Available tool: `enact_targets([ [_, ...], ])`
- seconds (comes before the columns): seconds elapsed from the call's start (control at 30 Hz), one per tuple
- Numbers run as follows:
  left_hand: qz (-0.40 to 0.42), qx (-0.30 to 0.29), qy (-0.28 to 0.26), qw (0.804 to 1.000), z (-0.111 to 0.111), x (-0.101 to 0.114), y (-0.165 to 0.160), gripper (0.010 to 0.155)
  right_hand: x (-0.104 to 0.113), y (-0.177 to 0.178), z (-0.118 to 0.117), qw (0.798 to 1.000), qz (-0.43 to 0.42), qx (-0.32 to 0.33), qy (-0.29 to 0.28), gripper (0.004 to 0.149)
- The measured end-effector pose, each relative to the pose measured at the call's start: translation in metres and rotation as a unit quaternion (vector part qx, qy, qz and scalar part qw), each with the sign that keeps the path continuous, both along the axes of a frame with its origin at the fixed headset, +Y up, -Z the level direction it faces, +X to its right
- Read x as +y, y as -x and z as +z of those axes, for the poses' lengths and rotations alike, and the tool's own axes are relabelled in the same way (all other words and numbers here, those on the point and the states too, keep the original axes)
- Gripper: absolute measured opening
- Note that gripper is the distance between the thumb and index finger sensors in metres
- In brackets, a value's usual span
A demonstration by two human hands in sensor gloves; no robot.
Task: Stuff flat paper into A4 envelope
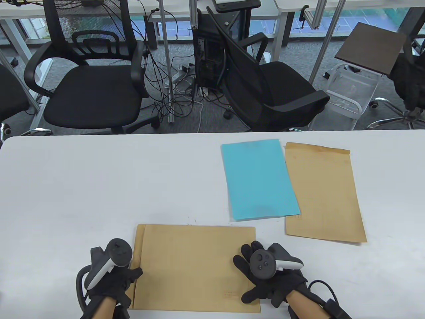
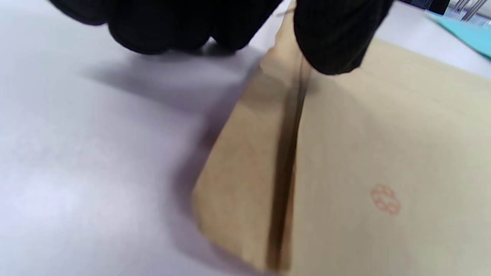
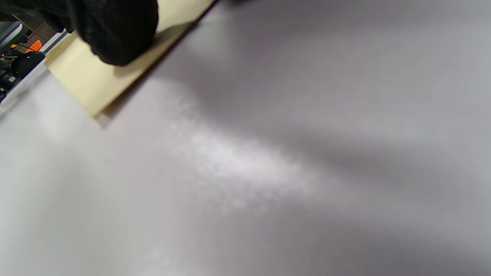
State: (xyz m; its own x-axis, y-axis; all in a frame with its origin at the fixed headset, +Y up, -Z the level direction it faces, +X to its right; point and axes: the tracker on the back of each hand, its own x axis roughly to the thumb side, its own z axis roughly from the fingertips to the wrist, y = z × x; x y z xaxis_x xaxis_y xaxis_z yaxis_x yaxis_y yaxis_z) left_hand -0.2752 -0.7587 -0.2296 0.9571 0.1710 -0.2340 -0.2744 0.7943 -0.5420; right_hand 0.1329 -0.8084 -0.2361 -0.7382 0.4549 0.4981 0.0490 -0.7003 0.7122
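A brown A4 envelope (image 1: 192, 265) lies flat at the table's near edge, its flap end to the left. My left hand (image 1: 124, 277) touches that flap end; in the left wrist view a gloved finger (image 2: 333, 46) presses by the flap fold of the envelope (image 2: 383, 153), and the flap (image 2: 245, 161) lifts a little. My right hand (image 1: 255, 282) rests with spread fingers on the envelope's right edge; in the right wrist view a fingertip (image 3: 115, 30) presses the envelope corner (image 3: 96, 80). A flat light-blue paper (image 1: 259, 179) lies farther back right, apart from both hands.
A second brown envelope (image 1: 323, 192) lies to the right of the blue paper, slightly under its edge. The white table (image 1: 99, 186) ends at its far edge, with black office chairs (image 1: 93, 89) and cables beyond.
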Motion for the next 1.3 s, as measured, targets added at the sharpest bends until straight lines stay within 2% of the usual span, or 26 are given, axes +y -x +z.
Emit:
enact_targets([
  [0.07, 0.016, -0.003, -0.007, 1.000, -0.002, -0.001, 0.000, 0.074, 0.000, 0.000, 0.000, 1.000, 0.001, 0.000, 0.000, 0.102],
  [0.17, 0.070, 0.041, -0.018, 0.997, -0.001, -0.005, 0.003, 0.073, 0.000, 0.000, 0.000, 1.000, 0.001, 0.000, 0.000, 0.102],
  [0.27, 0.091, 0.049, -0.015, 0.995, -0.001, -0.004, 0.008, 0.071, 0.000, 0.000, 0.000, 1.000, 0.001, -0.001, -0.001, 0.102],
  [0.33, 0.069, 0.045, -0.037, 0.996, 0.000, -0.003, 0.008, 0.066, 0.000, 0.000, 0.000, 1.000, 0.002, -0.001, -0.001, 0.102],
  [0.43, 0.039, 0.047, -0.088, 0.994, -0.001, -0.004, 0.004, 0.048, 0.000, -0.001, 0.000, 1.000, 0.002, -0.001, -0.001, 0.102],
  [0.5, 0.037, 0.038, -0.080, 0.995, -0.002, -0.005, 0.003, 0.047, 0.000, -0.001, 0.000, 1.000, 0.002, 0.000, -0.002, 0.102],
  [0.63, 0.054, 0.031, -0.098, 0.993, -0.002, -0.003, 0.005, 0.046, 0.000, -0.001, 0.000, 1.000, 0.004, 0.000, -0.003, 0.102],
  [0.73, 0.066, 0.019, -0.135, 0.988, -0.001, 0.010, 0.003, 0.045, 0.003, 0.000, -0.001, 1.000, 0.004, 0.001, -0.008, 0.102],
  [0.8, 0.098, 0.001, -0.168, 0.981, -0.002, 0.024, 0.002, 0.045, 0.011, -0.002, -0.003, 1.000, -0.007, -0.002, -0.006, 0.103],
  [0.87, 0.134, -0.008, -0.186, 0.973, -0.004, 0.045, -0.001, 0.044, 0.023, -0.006, -0.007, 0.998, -0.062, -0.027, -0.005, 0.103],
  [0.93, 0.127, -0.027, -0.193, 0.973, -0.007, 0.065, -0.006, 0.045, 0.035, -0.010, -0.012, 0.992, -0.112, -0.052, -0.019, 0.105],
  [1.0, 0.111, -0.057, -0.209, 0.970, -0.009, 0.090, -0.013, 0.044, 0.052, -0.012, -0.019, 0.982, -0.163, -0.080, -0.056, 0.108],
  [1.13, 0.108, -0.105, -0.221, 0.963, -0.015, 0.134, -0.034, 0.043, 0.093, -0.004, -0.038, 0.951, -0.256, -0.113, -0.132, 0.112],
  [1.17, 0.105, -0.118, -0.226, 0.961, -0.016, 0.147, -0.041, 0.043, 0.111, 0.002, -0.047, 0.937, -0.292, -0.125, -0.148, 0.113],
  [1.3, 0.092, -0.153, -0.264, 0.948, -0.020, 0.188, -0.060, 0.042, 0.165, 0.026, -0.080, 0.890, -0.393, -0.169, -0.158, 0.112],
])
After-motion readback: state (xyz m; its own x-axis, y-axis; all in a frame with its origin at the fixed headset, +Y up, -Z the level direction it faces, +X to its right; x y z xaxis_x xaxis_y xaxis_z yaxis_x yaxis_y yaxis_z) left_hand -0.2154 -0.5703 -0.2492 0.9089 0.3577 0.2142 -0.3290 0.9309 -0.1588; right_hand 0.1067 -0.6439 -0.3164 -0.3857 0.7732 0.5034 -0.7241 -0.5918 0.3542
